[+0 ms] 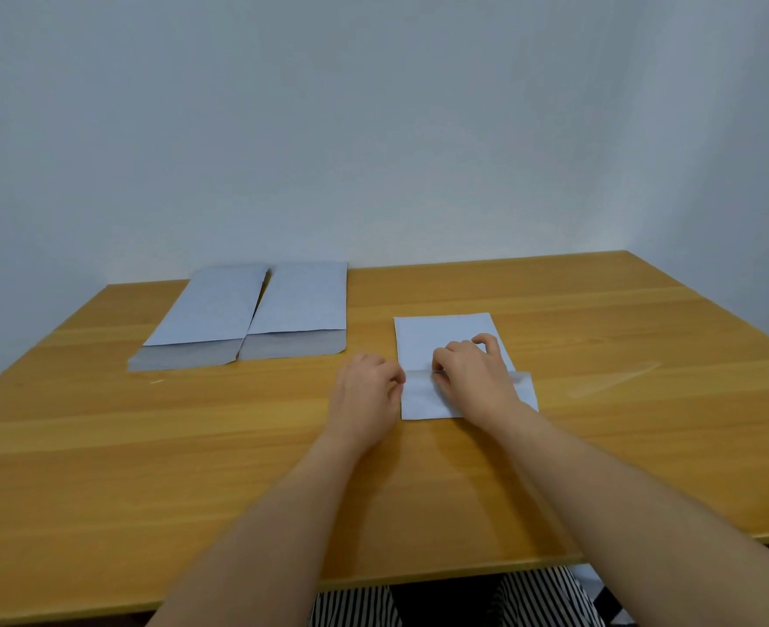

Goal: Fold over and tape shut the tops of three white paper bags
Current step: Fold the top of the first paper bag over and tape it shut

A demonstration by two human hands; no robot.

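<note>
A white paper bag [441, 337] lies right of centre on the table, its near end folded over into a flap [423, 402]. A clear tape strip [520, 377] runs across the flap's edge. My left hand [366, 389] sits at the bag's left edge with curled fingers pinching the tape's left end. My right hand [470, 371] rests on top of the bag, bent fingers pressing down on the tape and the fold. Two more white bags, the left bag [201, 319] and the middle bag [299, 310], lie flat side by side at the back left, open ends towards me.
The wooden table [192, 445] stands against a pale wall. Another clear tape strip [613, 380] is stuck to the tabletop right of the bag. Striped fabric [360, 606] shows below the table's near edge.
</note>
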